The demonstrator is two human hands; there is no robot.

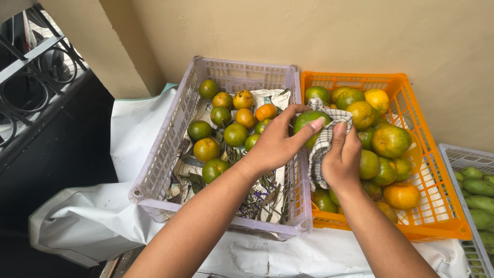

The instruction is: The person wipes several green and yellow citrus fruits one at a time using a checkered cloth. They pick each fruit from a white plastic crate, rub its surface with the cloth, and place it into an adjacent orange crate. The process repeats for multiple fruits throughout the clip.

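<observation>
The left hand (pixel 275 144) is gripping a green citrus fruit (pixel 307 121), its fingers (pixel 314 126) clamped around the near and upper side with the thumb lying across the front. The fruit is sitting above the seam where the lilac crate (pixel 164 149) is meeting the orange crate (pixel 442 206), a little over the orange one. The right hand (pixel 340 159) is pressing a black-and-white checked cloth (pixel 324 139) against the fruit's right flank, its fingers (pixel 340 135) closed on the cloth, which is wrapping up over the top and hanging down behind the palm. So the fruit is lying between the two hands, left of the cloth and right of the left palm, touching both. It is roundish, with no clear long axis. Loose green and orange fruit is filling both crates, with dry leaves and paper lining the lilac one
</observation>
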